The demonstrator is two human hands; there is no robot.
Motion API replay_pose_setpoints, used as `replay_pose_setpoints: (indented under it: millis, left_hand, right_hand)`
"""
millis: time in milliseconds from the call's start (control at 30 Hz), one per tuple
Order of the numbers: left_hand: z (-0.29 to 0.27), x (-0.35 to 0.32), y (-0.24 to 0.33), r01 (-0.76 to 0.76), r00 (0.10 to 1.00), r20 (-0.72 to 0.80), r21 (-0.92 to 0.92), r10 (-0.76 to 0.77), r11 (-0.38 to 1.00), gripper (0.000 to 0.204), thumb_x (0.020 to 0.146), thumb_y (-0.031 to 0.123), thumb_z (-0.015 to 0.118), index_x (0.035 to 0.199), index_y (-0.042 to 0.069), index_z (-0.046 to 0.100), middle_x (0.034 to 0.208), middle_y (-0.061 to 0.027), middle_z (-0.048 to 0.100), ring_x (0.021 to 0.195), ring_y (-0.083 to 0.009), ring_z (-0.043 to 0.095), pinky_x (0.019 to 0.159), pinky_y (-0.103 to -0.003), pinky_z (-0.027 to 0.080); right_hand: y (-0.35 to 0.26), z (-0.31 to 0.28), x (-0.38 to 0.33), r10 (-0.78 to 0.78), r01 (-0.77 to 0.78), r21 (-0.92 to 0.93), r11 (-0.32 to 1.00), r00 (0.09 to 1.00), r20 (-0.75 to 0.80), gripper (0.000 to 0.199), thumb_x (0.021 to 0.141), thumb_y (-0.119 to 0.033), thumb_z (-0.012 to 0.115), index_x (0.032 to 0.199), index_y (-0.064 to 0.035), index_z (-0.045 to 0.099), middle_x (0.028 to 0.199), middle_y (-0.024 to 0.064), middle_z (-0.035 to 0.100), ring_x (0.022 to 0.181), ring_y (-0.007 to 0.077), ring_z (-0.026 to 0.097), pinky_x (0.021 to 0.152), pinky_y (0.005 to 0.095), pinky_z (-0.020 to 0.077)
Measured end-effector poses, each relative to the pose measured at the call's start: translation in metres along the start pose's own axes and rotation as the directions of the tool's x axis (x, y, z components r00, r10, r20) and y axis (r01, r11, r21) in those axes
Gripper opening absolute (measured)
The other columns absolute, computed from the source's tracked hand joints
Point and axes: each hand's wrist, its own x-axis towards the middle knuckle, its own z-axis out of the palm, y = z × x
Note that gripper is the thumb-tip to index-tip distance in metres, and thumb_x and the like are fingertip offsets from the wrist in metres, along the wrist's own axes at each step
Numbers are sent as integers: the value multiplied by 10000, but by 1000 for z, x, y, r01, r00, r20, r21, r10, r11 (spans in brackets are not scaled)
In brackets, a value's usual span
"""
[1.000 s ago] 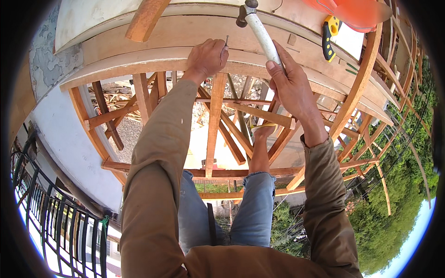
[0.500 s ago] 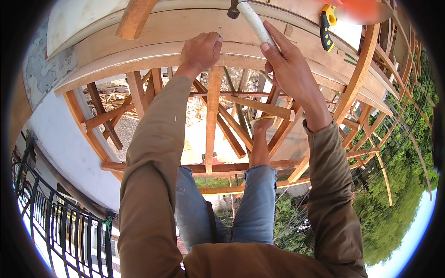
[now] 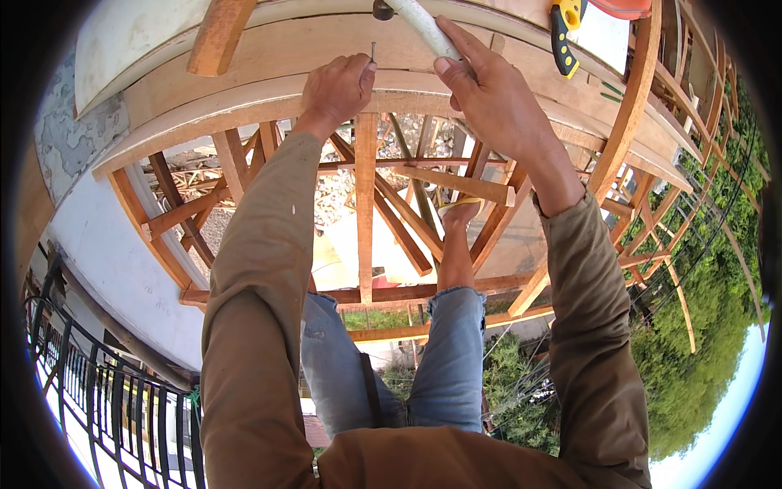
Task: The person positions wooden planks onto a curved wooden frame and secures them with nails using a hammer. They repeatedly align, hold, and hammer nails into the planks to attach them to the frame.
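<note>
Between the thumb and fingers of my left hand (image 3: 338,91) a nail (image 3: 373,51) stands upright, its head showing above the thumb. That hand rests at the edge of a wooden plank (image 3: 269,61). My right hand (image 3: 501,98) is wrapped round the pale, worn handle of a hammer (image 3: 419,24). The hammer's dark head lies at the top edge of the view, beyond the nail and apart from it, and is partly cut off. Just below both hands runs a curved wooden beam (image 3: 220,118).
An open timber frame (image 3: 366,204) spreads beneath me, with gaps down to rubble. A black-and-yellow-handled saw (image 3: 562,41) lies at the upper right beside an orange-red object (image 3: 623,6). A wood block (image 3: 220,37) juts in at upper left. Black railings (image 3: 114,391) stand lower left.
The view has shifted a little, so both hands and the saw sit slightly further left and up. The nail and hammer are still held; the hammer head is now more cut off.
</note>
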Motion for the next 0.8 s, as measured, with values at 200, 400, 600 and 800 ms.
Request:
replay_pose_setpoints:
  millis: [200,400,600,800]
  left_hand:
    - [-1,-1,0,6,1000,7,-7,-6,1000,163,962,258,596,941,110,662,765,-127,690,716,-356,675,638,-492,543]
    - [-3,-1,0,22,999,36,-22,-22,1000,175,973,267,585,932,114,662,746,-137,670,699,-370,665,631,-501,531]
    - [-1,3,1,14,999,33,-14,-14,1000,187,986,261,578,914,109,658,736,-130,660,682,-375,658,608,-504,517]
    - [-3,-2,-5,10,1000,13,-27,-10,1000,195,978,257,586,899,94,658,721,-140,660,674,-386,655,605,-509,516]
  right_hand:
    - [6,-8,0,-103,107,-205,973,994,34,557,992,-227,633,1522,-163,475,735,215,653,654,357,634,643,480,489]
    - [13,-2,5,-111,101,-409,907,994,0,576,986,-232,639,1535,-262,468,742,195,660,640,315,647,617,451,519]
    - [10,0,8,-158,145,-609,780,987,33,555,960,-199,618,1501,-231,499,765,168,701,725,375,698,641,509,560]
    - [2,0,5,-117,110,-551,827,993,23,572,978,-206,611,1529,-262,466,735,170,680,689,378,682,647,511,539]
